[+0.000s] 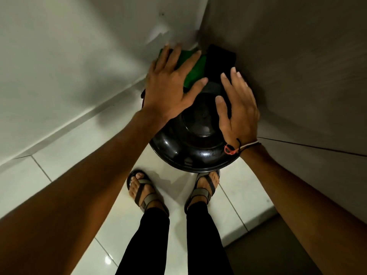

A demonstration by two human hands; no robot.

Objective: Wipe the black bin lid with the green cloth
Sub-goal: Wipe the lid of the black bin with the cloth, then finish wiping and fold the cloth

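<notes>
A round, glossy black bin lid sits in the corner of the room, just beyond my feet. A green cloth lies on the far side of the lid, against the wall. My left hand lies flat with its fingers spread on top of the cloth and presses it onto the lid. My right hand rests flat on the right part of the lid, fingers apart, holding nothing. A dark object stands behind the lid, to the right of the cloth.
Two white walls meet in a corner right behind the bin. Glossy white floor tiles spread to the left and front. My sandalled feet stand close to the lid's near rim.
</notes>
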